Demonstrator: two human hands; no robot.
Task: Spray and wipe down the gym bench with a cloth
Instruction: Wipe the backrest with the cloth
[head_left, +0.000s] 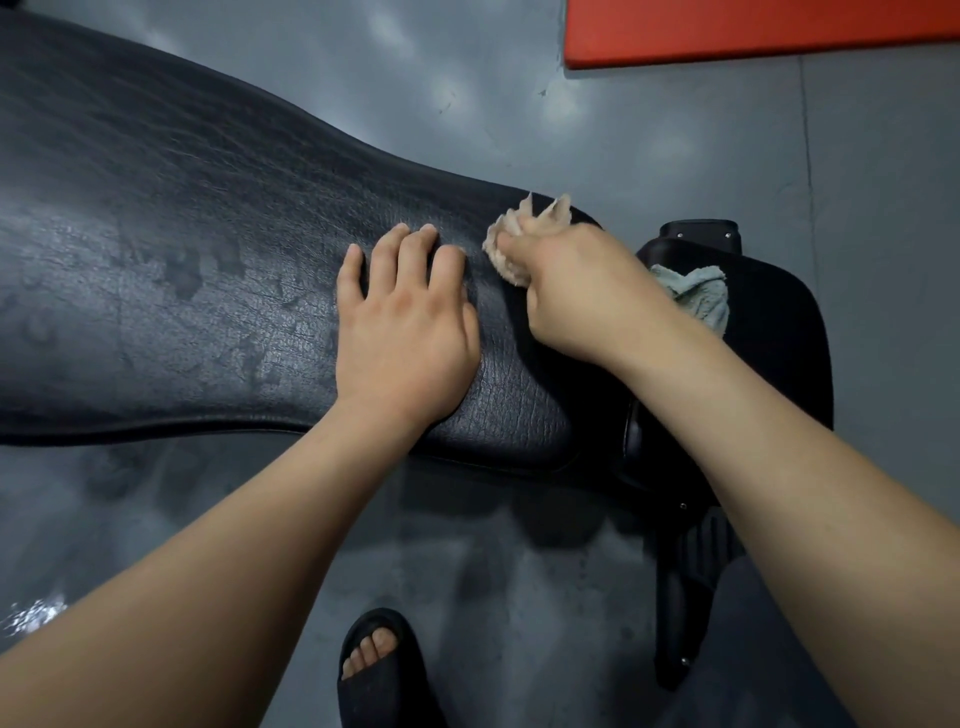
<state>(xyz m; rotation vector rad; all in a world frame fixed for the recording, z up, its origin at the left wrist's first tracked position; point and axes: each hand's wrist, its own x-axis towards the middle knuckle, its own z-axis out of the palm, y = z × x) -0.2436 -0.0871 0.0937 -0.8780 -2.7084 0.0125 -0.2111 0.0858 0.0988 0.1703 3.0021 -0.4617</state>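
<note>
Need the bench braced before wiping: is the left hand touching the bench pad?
Touching. The head view shows the left hand lying flat on the bench pad, fingers pressed against its surface.

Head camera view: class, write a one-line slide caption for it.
The right hand grips a bunched beige cloth against the black bench pad; the left hand rests flat beside it.

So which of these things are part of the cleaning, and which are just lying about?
In use: black bench pad, with wet patches; beige cloth, gripped by the right hand; left hand, flat on the pad.
Lying about: light blue cloth on the seat pad; orange mat on the floor.
</note>
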